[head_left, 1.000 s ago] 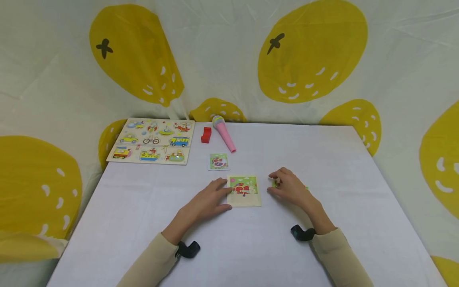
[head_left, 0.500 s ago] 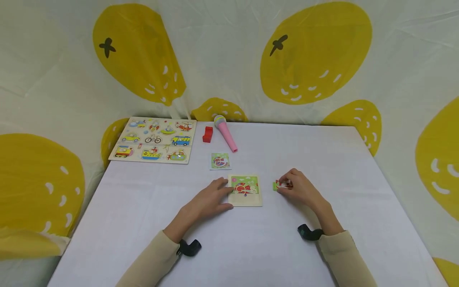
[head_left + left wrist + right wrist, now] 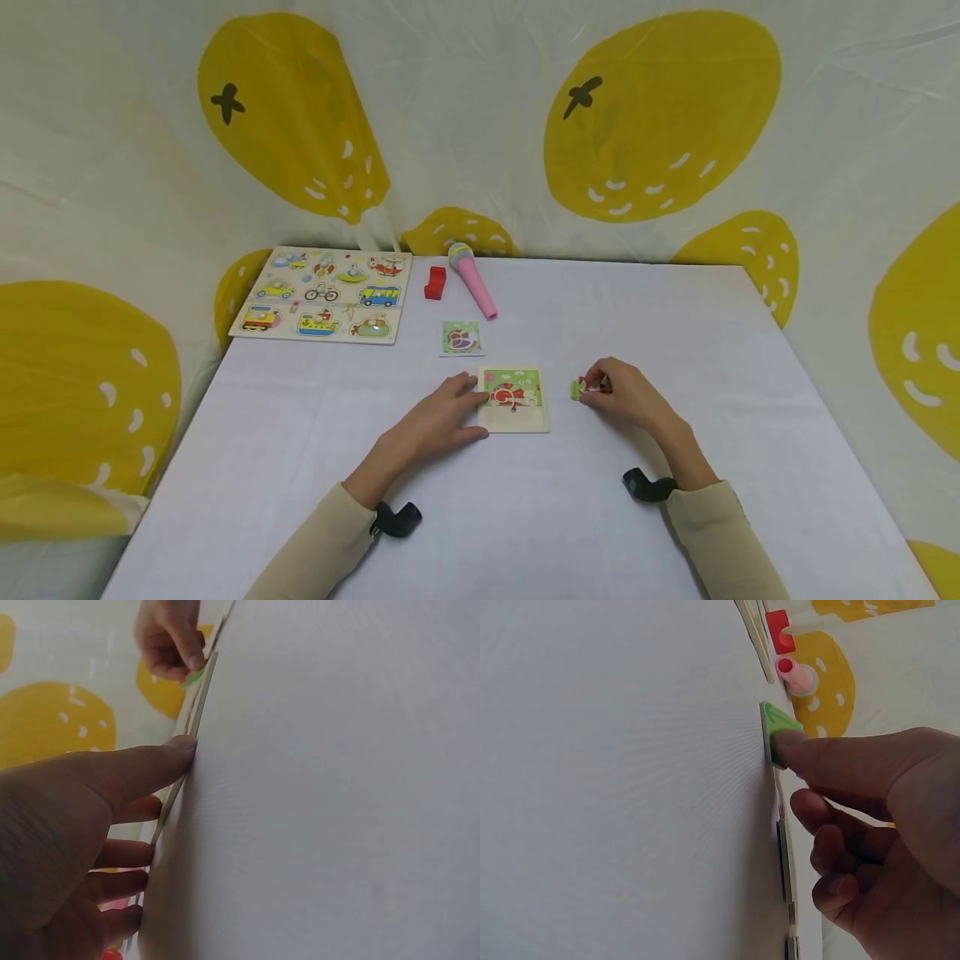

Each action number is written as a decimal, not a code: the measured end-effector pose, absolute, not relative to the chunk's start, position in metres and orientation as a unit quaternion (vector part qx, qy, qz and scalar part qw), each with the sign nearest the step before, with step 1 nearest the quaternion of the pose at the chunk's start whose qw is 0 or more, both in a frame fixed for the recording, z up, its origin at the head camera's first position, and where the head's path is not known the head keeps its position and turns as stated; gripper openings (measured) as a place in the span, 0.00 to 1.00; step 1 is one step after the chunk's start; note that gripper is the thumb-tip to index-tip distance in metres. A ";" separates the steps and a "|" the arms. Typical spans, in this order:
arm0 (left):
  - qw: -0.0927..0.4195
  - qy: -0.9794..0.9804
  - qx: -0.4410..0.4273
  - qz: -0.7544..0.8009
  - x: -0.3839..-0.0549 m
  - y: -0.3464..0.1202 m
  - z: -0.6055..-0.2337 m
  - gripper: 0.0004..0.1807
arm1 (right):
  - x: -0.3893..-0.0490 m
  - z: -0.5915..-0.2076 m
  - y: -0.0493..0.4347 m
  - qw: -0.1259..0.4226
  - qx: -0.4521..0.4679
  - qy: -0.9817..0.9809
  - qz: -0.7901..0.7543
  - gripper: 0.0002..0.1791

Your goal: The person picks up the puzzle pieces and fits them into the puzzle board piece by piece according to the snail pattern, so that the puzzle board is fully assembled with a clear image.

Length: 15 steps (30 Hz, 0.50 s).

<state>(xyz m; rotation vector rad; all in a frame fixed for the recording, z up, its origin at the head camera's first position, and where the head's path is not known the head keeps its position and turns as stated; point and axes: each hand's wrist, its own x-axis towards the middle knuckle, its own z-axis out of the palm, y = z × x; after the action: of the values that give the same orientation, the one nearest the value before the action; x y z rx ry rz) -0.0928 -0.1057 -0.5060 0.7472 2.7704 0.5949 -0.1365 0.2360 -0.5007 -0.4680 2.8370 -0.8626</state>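
A small square puzzle board (image 3: 513, 421) lies mid-table, its upper part filled with a red and green picture and its lower strip bare wood. My left hand (image 3: 431, 427) rests at the board's left edge, fingers spread; the left wrist view shows thumb and fingertips touching that edge. To the right of the board, my right hand (image 3: 628, 398) pinches a green puzzle piece (image 3: 781, 724) between thumb and fingers. The piece looks tilted in the right wrist view. Other flat pieces (image 3: 785, 859) lie beneath that hand, mostly hidden from the head view.
Behind the board lies a small picture card (image 3: 461, 337). Farther back are a pink toy microphone (image 3: 475, 287), a red block (image 3: 435, 283) and a large vehicle puzzle board (image 3: 318, 296) at the back left. A fruit-print sheet (image 3: 465, 125) hangs behind the table.
The right hand has shifted slightly right and lower, from hovering over the pieces to pinching the green puzzle piece. The left hand stays at the board's edge.
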 end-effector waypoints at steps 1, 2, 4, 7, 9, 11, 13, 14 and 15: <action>0.104 0.940 0.254 0.202 -0.093 -0.106 -0.506 0.35 | -0.136 -0.500 0.236 0.072 -0.153 0.943 -0.288 0.10; 0.103 0.940 0.255 0.203 -0.093 -0.106 -0.506 0.35 | -0.136 -0.499 0.235 0.073 -0.149 0.943 -0.289 0.09; 0.101 0.939 0.257 0.204 -0.093 -0.106 -0.506 0.35 | -0.135 -0.496 0.235 0.074 -0.148 0.942 -0.293 0.07; 0.099 0.939 0.258 0.205 -0.092 -0.107 -0.506 0.35 | -0.134 -0.492 0.233 0.071 -0.146 0.938 -0.306 0.06; 0.100 0.939 0.257 0.207 -0.092 -0.107 -0.507 0.35 | -0.135 -0.489 0.231 0.066 -0.147 0.934 -0.319 0.07; 0.100 0.938 0.256 0.209 -0.092 -0.107 -0.507 0.35 | -0.136 -0.487 0.228 0.059 -0.152 0.929 -0.332 0.07; 0.100 0.938 0.255 0.212 -0.092 -0.107 -0.507 0.35 | -0.137 -0.485 0.224 0.055 -0.161 0.924 -0.343 0.08; 0.100 0.938 0.254 0.213 -0.092 -0.107 -0.507 0.35 | -0.137 -0.484 0.221 0.053 -0.165 0.921 -0.348 0.08; 0.100 0.938 0.254 0.214 -0.092 -0.107 -0.507 0.35 | -0.137 -0.483 0.218 0.052 -0.170 0.919 -0.353 0.08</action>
<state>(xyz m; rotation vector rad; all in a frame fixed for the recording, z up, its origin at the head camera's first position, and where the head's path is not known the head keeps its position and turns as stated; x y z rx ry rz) -0.0921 -0.1071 -0.5072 0.7511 2.7732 0.6318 -0.1370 0.2177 -0.4829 -0.5168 2.7939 -1.0727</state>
